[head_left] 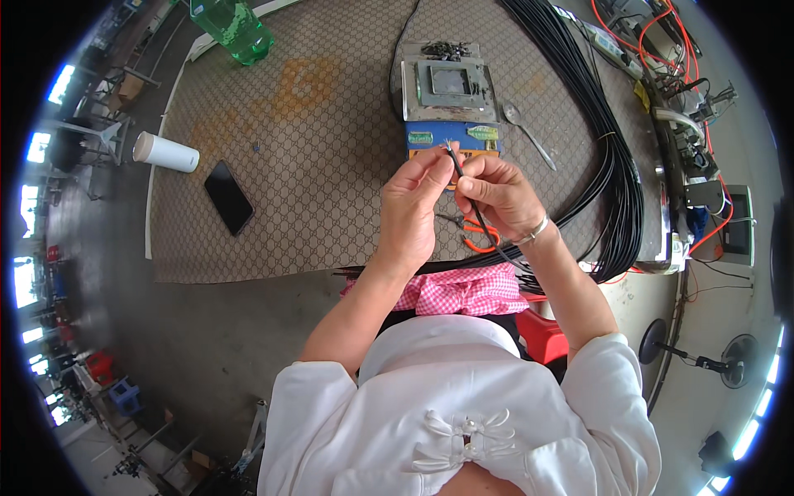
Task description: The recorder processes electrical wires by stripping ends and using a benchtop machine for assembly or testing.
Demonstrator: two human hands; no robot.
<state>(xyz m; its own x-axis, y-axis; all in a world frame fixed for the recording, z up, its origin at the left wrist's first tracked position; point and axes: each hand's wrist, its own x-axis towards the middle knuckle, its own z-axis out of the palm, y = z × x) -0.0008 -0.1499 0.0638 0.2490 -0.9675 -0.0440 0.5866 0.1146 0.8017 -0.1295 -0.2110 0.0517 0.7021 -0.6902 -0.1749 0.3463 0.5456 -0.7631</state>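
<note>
Between my hands is a black cable [477,208] whose upper end is stripped, with thin bare wires fanning out. My left hand [416,194] pinches it close to that end. Thumb and fingers of my right hand [503,197] close round the cable just beside and below. Under my hands, orange-handled pliers [480,240] lie on the table. Behind them sits a blue and orange box [451,132], partly hidden by my fingers. A metal pot-like square tray [449,91] stands beyond it, dark scraps heaped at its far side.
A large coil of black cable [616,190] covers the table's right side. A spoon [529,136] lies beside the tray. Leftward are a phone [228,198], a white cup [165,152] and a green bottle [234,31]. Equipment with orange hoses [691,50] lines the right edge.
</note>
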